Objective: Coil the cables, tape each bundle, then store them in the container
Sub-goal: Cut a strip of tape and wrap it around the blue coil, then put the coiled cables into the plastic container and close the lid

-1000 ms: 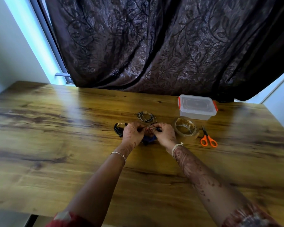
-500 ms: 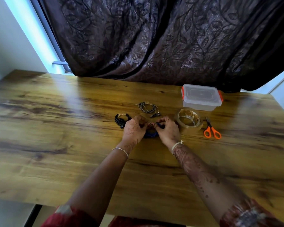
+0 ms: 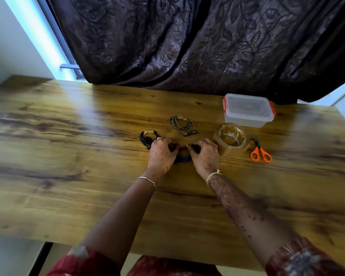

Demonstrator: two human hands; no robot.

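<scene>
Gripping a blue cable from both sides, left hand and right hand sit mid-table, knuckles up. Fingers of both are curled in and clamped on the cable, fingertips nearly meeting over it. Only a short dark-blue stretch shows between the palms; the rest is hidden. Black bundle, coiled with a tan tape band, lies just beyond the left hand, touching its far edge. Grey bundle, also taped, lies farther back, apart from both hands. Tape roll lies flat just beside the right hand. Scissors with orange handles lie right of the roll. Clear container, lid on, orange clips, stands behind the roll. Wooden table; dark curtain behind.
</scene>
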